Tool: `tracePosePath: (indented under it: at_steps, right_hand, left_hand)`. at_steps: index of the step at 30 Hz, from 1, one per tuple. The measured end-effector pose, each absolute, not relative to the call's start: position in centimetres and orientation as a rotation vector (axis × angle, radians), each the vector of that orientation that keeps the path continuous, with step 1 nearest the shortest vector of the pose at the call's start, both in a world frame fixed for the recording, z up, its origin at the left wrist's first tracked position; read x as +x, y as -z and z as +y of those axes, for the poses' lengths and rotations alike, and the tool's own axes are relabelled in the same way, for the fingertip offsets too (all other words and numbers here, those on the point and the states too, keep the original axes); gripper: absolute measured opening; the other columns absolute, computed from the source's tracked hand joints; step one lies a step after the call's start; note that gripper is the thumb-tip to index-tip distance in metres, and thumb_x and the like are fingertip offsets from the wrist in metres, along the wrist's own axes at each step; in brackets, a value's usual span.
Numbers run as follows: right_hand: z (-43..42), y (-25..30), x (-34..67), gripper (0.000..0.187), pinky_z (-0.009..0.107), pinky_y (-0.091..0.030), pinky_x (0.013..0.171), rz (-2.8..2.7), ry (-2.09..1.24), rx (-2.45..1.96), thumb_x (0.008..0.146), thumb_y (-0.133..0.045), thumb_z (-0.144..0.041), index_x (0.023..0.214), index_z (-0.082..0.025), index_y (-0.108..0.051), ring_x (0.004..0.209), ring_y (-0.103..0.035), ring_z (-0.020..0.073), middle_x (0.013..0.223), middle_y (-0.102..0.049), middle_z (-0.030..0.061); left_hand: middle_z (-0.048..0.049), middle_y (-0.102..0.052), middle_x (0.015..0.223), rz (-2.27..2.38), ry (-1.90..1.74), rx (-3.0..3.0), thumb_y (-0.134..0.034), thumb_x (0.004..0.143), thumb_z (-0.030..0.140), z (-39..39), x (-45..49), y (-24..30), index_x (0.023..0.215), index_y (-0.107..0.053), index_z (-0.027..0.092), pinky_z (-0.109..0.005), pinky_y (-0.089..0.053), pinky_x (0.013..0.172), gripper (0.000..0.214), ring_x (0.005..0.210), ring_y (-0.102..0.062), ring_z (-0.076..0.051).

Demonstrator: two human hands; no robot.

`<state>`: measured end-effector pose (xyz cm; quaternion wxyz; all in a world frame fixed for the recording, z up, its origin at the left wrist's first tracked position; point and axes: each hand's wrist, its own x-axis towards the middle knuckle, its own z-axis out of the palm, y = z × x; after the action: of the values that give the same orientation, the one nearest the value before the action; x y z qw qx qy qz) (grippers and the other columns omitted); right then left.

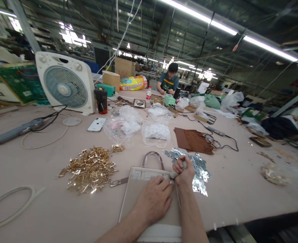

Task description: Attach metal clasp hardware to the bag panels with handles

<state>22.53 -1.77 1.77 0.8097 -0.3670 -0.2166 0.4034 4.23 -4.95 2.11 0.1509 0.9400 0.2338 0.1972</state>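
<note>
A pale flat bag (136, 195) lies on the table in front of me, its arched brown handle (153, 154) pointing away and a strap (119, 182) sticking out to the left. My left hand (155, 195) rests flat on the bag, fingertips close to its top right corner. Around the pale, thick handle of a hand tool (175, 173) my right hand (184, 172) is closed at that same corner; the tool's tip is hidden. Beyond my right hand spreads a pile of silvery metal plates (199, 165). Gold-coloured metal fasteners (90, 168) are heaped left of the bag.
Brown leather pieces (194, 140), clear plastic bags (156, 133) and a phone (96, 125) lie farther back. A box fan (65, 84) and a dark tumbler (101, 100) stand at left. Another person (168, 81) sits across the table. Corded tools (214, 131) lie on both sides.
</note>
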Motion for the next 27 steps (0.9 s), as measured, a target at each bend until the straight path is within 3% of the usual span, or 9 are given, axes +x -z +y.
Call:
tracePosePath:
  at_steps: [11,23,27]
  right_hand:
    - [0.4,-1.1,23.6,0.028,0.014,-0.018,0.034,-0.506,-1.082,-0.924,0.082,-0.07,-0.047,0.08,-0.021,-0.058,0.038,-0.017,0.004,0.052,-0.032,-0.0127]
    - [-1.3,-1.4,22.3,0.029,0.016,-0.021,0.035,-0.714,-0.973,-0.917,0.091,-0.062,-0.049,0.079,-0.023,-0.058,0.037,-0.02,0.0058,0.05,-0.034,-0.0112]
    - [-2.9,-0.9,21.4,0.033,0.02,-0.022,0.037,-0.873,-0.84,-0.942,0.097,-0.058,-0.048,0.076,-0.023,-0.058,0.038,-0.028,0.0083,0.05,-0.037,-0.0084]
  left_hand:
    - [-0.007,-0.066,0.122,0.698,-0.57,2.696,-0.058,0.101,0.032,-4.9,4.4,-1.8,0.126,-0.06,0.023,-0.048,-0.048,0.101,0.028,0.115,-0.054,-0.029]
    - [-0.0087,-0.066,0.117,0.704,-0.611,2.703,-0.058,0.1,0.032,-4.8,4.5,-1.6,0.125,-0.061,0.023,-0.046,-0.048,0.099,0.027,0.114,-0.055,-0.029]
    - [-0.0094,-0.067,0.106,0.665,-0.644,2.74,-0.056,0.101,0.029,-4.7,4.8,-0.6,0.114,-0.064,0.02,-0.047,-0.051,0.092,0.018,0.106,-0.057,-0.029]
